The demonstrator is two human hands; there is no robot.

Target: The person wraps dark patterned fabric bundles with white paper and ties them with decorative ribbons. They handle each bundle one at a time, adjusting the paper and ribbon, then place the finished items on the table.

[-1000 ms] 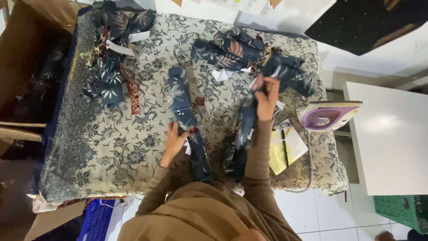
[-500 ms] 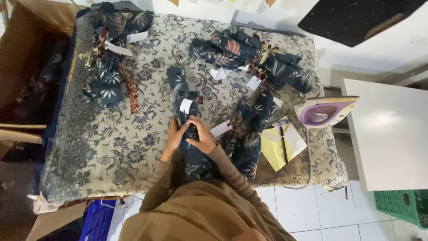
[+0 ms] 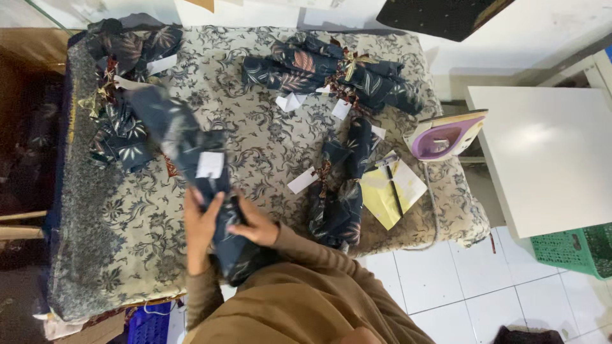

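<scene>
Left hand and right hand grip the dark folded garment between them; its far end is motion-blurred, its near end hidden behind sleeves.

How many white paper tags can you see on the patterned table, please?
6: one on the dark garment in both hands, one at the left pile, three below the top pile, one beside the middle garment. Others may be hidden.

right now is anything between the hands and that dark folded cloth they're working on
Nothing visible. The left hand and right hand both grip the dark folded cloth directly at its near end, above the patterned table cover. A white tag sits further up the cloth.
</scene>
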